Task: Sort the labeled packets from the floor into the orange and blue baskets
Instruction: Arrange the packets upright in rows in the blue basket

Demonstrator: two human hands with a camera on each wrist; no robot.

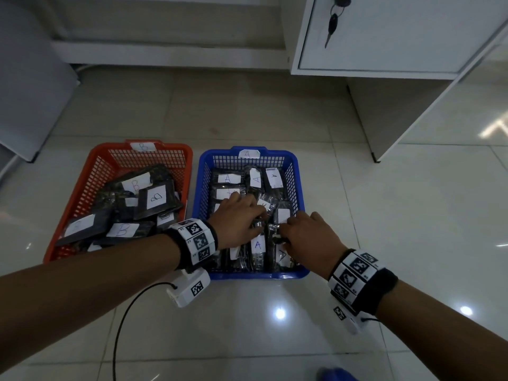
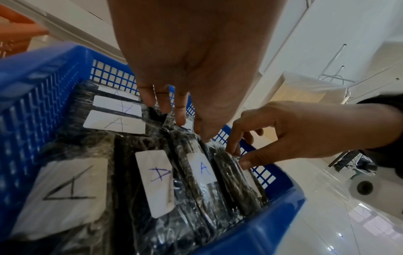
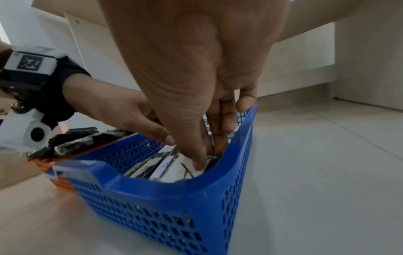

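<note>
The blue basket (image 1: 247, 274) (image 2: 32, 86) (image 3: 163, 207), tagged A, holds several black wrapped packets with white A labels. Both my hands are inside its near right part. My left hand (image 1: 255, 224) (image 2: 191, 129) pinches the top end of a packet (image 2: 202, 172) between thumb and fingers. My right hand (image 1: 283, 232) (image 2: 237, 157) (image 3: 207, 155) pinches the rightmost packet (image 2: 240, 186) against the basket wall. The orange basket (image 1: 63, 221) (image 2: 17, 25), tagged B, sits to the left with several B packets (image 1: 156, 199).
A white cabinet (image 1: 384, 37) with hanging keys (image 1: 332, 20) stands at the back right, its side panel (image 1: 384, 119) reaching the floor. A grey panel (image 1: 27, 92) leans at left. A black cable (image 1: 123, 325) trails from my left wrist over the glossy tiles.
</note>
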